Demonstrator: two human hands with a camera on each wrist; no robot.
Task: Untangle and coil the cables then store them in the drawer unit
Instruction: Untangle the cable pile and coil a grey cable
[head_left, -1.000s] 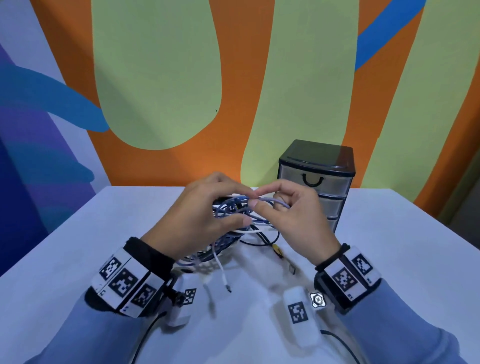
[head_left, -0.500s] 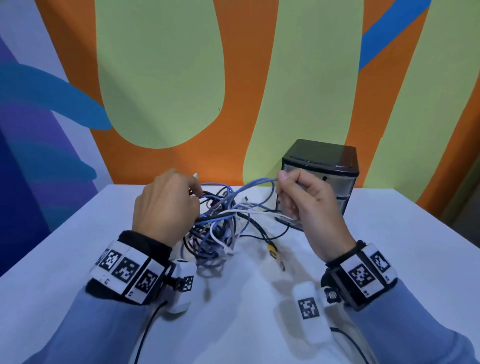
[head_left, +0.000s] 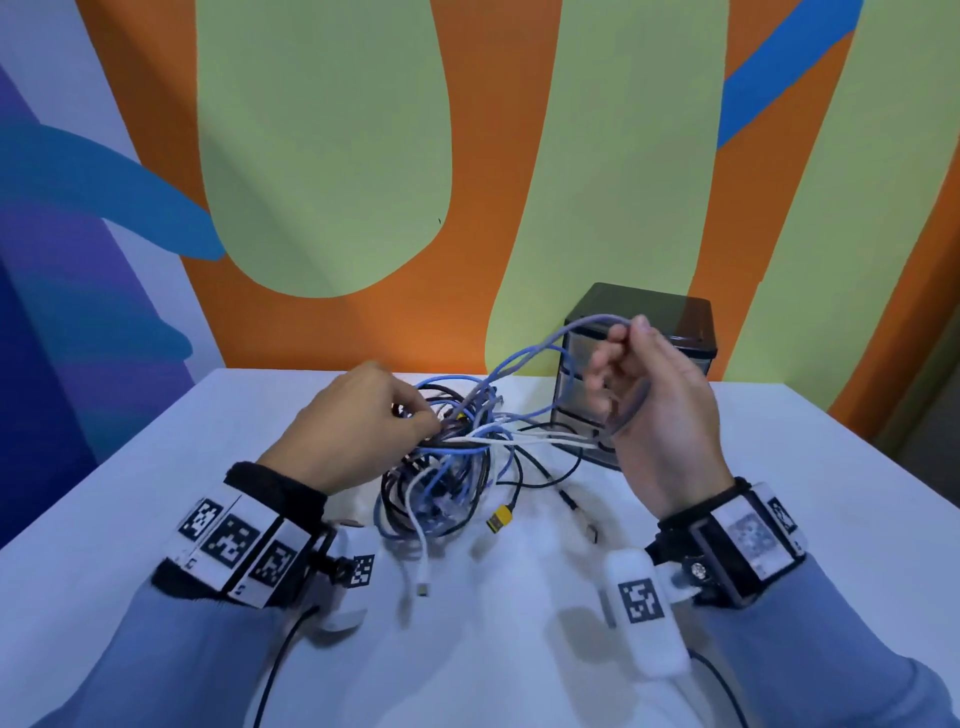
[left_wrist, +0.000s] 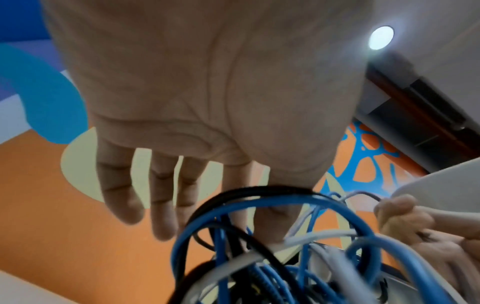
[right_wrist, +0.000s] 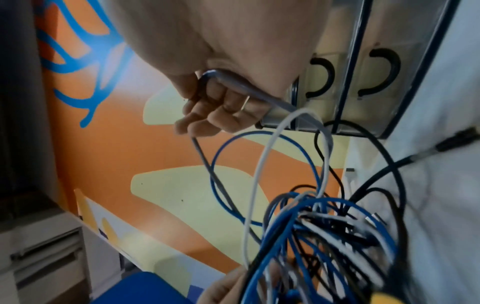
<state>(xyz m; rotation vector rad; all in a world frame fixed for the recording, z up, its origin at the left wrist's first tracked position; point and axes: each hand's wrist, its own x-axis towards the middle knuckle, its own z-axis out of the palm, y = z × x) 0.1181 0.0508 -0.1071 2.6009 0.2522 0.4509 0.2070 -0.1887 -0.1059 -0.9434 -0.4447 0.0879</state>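
A tangled bundle of blue, white, grey and black cables (head_left: 447, 467) lies in the middle of a white worktop (head_left: 156, 493), seen from above by the person wearing the camera. The left hand (head_left: 358, 426) sits at the bundle's left side, thumb and forefinger pinching strands near its top; in the left wrist view the other fingers (left_wrist: 119, 195) hang straight and apart. The right hand (head_left: 660, 405) is raised above the worktop to the right, fingers curled round a pale grey-blue cable (head_left: 545, 343). That cable arches up from the tangle to the fingertips, then loops down past the palm. Behind the right hand, at the back of the worktop, stands a small drawer unit with a black top and clear plastic drawers (head_left: 691, 322); its drawers are closed. A yellow plug (head_left: 500, 518) and a white connector end (head_left: 423, 590) trail from the bundle toward the viewer. A painted wall in orange, pale green and blue (head_left: 322, 156) rises behind.
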